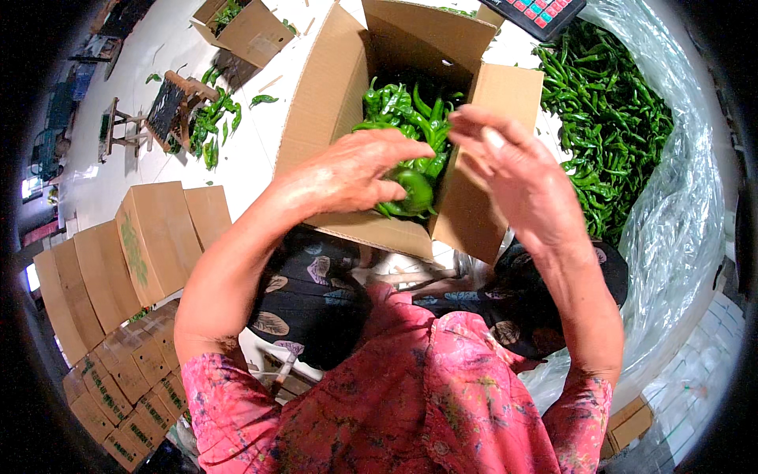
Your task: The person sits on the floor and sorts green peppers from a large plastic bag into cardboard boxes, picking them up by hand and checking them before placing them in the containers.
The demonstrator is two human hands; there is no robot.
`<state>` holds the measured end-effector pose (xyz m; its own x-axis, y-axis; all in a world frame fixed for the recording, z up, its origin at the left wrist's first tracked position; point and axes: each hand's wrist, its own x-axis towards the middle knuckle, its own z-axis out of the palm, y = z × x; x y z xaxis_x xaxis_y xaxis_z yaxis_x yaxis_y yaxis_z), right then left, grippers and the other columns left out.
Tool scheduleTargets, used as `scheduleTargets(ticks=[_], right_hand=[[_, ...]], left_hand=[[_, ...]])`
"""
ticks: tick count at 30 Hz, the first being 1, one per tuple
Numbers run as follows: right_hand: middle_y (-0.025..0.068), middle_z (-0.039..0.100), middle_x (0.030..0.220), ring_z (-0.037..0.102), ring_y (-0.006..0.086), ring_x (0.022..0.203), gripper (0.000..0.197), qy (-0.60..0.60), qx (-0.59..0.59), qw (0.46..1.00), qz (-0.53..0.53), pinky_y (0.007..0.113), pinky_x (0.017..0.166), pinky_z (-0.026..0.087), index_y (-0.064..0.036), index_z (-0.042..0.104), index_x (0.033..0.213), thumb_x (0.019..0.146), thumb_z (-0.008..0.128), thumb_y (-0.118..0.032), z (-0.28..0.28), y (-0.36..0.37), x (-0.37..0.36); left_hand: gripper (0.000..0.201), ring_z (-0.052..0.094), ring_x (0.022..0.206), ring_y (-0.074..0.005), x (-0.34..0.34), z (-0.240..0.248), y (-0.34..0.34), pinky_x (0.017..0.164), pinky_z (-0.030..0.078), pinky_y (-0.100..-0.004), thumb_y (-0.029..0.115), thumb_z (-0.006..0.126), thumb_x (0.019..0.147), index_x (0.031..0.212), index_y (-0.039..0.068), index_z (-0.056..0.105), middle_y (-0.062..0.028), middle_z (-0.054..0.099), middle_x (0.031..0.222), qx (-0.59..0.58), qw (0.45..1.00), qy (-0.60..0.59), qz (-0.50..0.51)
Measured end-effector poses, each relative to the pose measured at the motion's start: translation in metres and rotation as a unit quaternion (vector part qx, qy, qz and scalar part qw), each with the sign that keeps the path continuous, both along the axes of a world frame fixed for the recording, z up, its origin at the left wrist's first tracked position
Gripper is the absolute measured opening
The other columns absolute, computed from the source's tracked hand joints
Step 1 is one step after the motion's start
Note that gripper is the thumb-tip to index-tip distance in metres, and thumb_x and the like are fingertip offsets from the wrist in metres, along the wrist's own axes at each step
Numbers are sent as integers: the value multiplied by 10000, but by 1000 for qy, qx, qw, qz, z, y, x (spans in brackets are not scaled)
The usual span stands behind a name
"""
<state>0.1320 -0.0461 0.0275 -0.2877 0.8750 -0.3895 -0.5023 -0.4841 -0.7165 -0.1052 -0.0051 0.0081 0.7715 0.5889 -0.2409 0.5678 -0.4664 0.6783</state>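
Note:
In front of me a cardboard box (325, 103) stands with its flaps up, partly filled with long green peppers (407, 110). My left hand (351, 170) reaches over its near left side, fingers stretched out over the peppers. Beside its thumb lies a rounder, glossy green pepper (416, 192), which the thumb seems to touch. Over the right flap (505, 87) hangs my right hand (517, 170), its fingers extended and slightly blurred, with nothing seen in them. Part of the box's contents is hidden under my left hand.
A large heap of green peppers (608, 118) lies at right on clear plastic sheeting (679, 213). A calculator (541, 12) sits at the far edge. Left are a small stool (170, 110), scattered peppers (209, 130), another open box (253, 35) and stacked cartons (126, 371).

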Motion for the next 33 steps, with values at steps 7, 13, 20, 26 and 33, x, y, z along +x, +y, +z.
scheduleTargets(ticks=[7, 13, 20, 26, 33], right_hand=[[67, 669, 1066, 623, 130, 899, 260, -301, 171, 915, -204, 265, 801, 466, -27, 628, 1146, 957, 565, -193, 67, -48, 129], [17, 641, 909, 588, 115, 822, 301, -471, -62, 864, -166, 281, 720, 485, -33, 638, 1067, 890, 652, -276, -95, -181, 279], [149, 709, 974, 678, 256, 876, 308, -611, -280, 738, -54, 346, 846, 521, -47, 677, 1048, 843, 604, -264, -321, -365, 254], [193, 643, 1126, 617, 369, 1025, 326, -516, -115, 848, -20, 444, 898, 479, -37, 615, 1135, 839, 534, -148, -332, -326, 163], [149, 630, 1036, 617, 256, 885, 360, -604, -139, 741, -258, 376, 765, 512, -16, 513, 1219, 863, 538, -68, -346, -276, 167]], left_hand=[[464, 481, 1250, -374, 24, -20, 5, 1081, 372, -455, 251, 630, 883, 1315, 99, 553, -199, 548, 1297, -12, 987, 124, -98], [359, 585, 1051, -335, 55, -7, -15, 939, 474, -418, 184, 667, 856, 1192, 61, 636, -161, 653, 1131, -64, 971, 222, -59], [501, 602, 1123, -273, 54, -21, -14, 986, 462, -387, 198, 635, 895, 1352, 30, 521, -174, 620, 1231, -164, 967, 177, 86], [469, 623, 1048, -238, 65, -35, -18, 932, 479, -367, 208, 628, 931, 1324, -27, 526, -153, 651, 1147, -165, 978, 90, 92], [468, 624, 1047, -246, 74, -43, -11, 923, 482, -368, 255, 601, 953, 1310, -39, 530, -167, 657, 1151, -139, 984, 92, 64]])
